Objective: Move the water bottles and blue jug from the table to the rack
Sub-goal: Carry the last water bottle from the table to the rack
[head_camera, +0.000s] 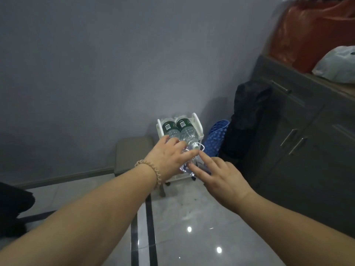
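Grey wall [96, 64] and glossy pale floor tiles [182, 217] crossed by dark stripes are seen around a small white rack [197, 121] set against the wall. Two clear water bottles with dark green labels are laid side by side on its top tier, touching, necks turned toward the camera: the left bottle [169, 127] and the right bottle [187, 129], whose white cap [195, 145] juts past the rack's front edge.

The left hand [167, 158], with a beaded bracelet [151, 169] worn at the wrist, is laid on the neck end of the left bottle, fingers nearly straight and slightly spread, thumb stretched out below the white cap. The right hand [221, 177] is held just beside it, fingers spread and relaxed, the index finger pointed up toward the cap; contact cannot be told. Something clear and bluish between the hands is too blurred to be named.

A grey stool [132, 150] is placed left of the rack, a blue dotted object [217, 137] just right of it, then a black bag [247, 116] against a grey cabinet [307, 150]. An orange bag [307, 31] and a white bag [336, 64] are seen on the cabinet top.
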Demonstrator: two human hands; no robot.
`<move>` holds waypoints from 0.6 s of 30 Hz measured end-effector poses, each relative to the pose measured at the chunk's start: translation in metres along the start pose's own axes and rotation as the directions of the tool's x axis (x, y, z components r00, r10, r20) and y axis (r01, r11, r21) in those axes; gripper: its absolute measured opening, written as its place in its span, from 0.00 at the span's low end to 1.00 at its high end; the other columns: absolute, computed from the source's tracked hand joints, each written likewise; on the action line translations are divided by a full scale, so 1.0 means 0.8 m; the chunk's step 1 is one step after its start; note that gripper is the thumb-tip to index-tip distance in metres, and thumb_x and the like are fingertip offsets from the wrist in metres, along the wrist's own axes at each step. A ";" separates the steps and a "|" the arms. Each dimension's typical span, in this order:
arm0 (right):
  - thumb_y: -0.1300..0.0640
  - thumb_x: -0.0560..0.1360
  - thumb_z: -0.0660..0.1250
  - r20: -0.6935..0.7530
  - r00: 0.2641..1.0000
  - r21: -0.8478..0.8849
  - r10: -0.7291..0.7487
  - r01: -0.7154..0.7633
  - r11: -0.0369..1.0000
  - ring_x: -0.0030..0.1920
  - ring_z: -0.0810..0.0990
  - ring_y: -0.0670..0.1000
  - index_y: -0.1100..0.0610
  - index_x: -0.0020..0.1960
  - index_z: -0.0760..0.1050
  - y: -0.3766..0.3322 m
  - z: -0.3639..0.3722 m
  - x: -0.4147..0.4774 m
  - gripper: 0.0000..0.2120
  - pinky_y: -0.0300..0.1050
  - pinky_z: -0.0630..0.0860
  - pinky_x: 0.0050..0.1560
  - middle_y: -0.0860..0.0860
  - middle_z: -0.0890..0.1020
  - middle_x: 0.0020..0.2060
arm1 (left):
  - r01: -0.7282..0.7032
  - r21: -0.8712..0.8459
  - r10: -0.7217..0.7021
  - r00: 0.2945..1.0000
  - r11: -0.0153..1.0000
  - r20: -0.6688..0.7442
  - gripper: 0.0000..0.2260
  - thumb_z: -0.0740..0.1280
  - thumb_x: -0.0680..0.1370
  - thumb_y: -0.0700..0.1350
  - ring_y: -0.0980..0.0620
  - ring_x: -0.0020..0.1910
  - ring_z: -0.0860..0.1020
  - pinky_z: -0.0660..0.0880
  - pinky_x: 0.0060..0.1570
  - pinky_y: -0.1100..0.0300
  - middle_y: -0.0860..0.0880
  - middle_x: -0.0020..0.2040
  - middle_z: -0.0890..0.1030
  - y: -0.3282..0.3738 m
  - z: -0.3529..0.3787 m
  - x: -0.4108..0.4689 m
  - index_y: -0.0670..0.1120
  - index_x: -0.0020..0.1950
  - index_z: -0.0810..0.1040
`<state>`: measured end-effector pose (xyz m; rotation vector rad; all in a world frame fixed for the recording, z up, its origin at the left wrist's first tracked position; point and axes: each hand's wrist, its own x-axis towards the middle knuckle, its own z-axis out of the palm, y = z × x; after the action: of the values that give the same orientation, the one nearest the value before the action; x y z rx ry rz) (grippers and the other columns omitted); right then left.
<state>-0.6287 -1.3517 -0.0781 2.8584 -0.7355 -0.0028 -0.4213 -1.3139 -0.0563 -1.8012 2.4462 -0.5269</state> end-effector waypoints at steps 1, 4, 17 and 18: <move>0.58 0.74 0.65 0.004 1.000 0.005 -0.002 0.002 1.000 0.58 0.70 0.60 0.45 0.74 0.37 0.006 0.005 0.011 0.43 0.53 0.74 0.49 0.59 0.52 0.75 | 0.006 0.001 -0.006 1.000 1.000 -0.002 0.31 0.70 0.71 0.56 0.45 0.57 0.72 0.65 0.61 0.47 0.47 0.59 0.74 -0.008 0.008 0.007 0.56 0.68 0.57; 0.57 0.75 0.65 0.040 0.999 0.009 -0.033 0.033 0.999 0.60 0.69 0.60 0.44 0.74 0.35 0.023 0.020 0.042 0.43 0.54 0.74 0.51 0.59 0.50 0.75 | 0.024 -0.023 -0.023 1.000 0.999 0.014 0.32 0.71 0.70 0.57 0.45 0.57 0.73 0.66 0.60 0.46 0.47 0.58 0.75 -0.025 0.031 0.022 0.56 0.67 0.57; 0.57 0.73 0.67 0.057 0.992 0.151 -0.113 0.103 0.983 0.61 0.70 0.60 0.44 0.75 0.41 0.139 0.117 0.200 0.43 0.55 0.74 0.55 0.60 0.58 0.74 | 0.110 -0.041 -0.100 0.975 0.993 0.199 0.28 0.65 0.75 0.55 0.47 0.63 0.68 0.62 0.66 0.46 0.49 0.64 0.71 -0.115 0.146 0.157 0.51 0.70 0.58; 0.57 0.72 0.69 0.055 0.993 0.147 -0.103 0.094 0.985 0.59 0.72 0.60 0.45 0.75 0.44 0.146 0.117 0.207 0.42 0.54 0.75 0.53 0.60 0.60 0.73 | 0.113 -0.046 -0.101 0.974 0.993 0.201 0.27 0.65 0.75 0.56 0.47 0.62 0.68 0.61 0.66 0.47 0.50 0.64 0.71 -0.120 0.150 0.165 0.52 0.70 0.59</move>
<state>-0.5436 -1.5482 -0.1408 3.0424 -0.6281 -0.0550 -0.3460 -1.4909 -0.1194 -1.9136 2.2645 -0.2696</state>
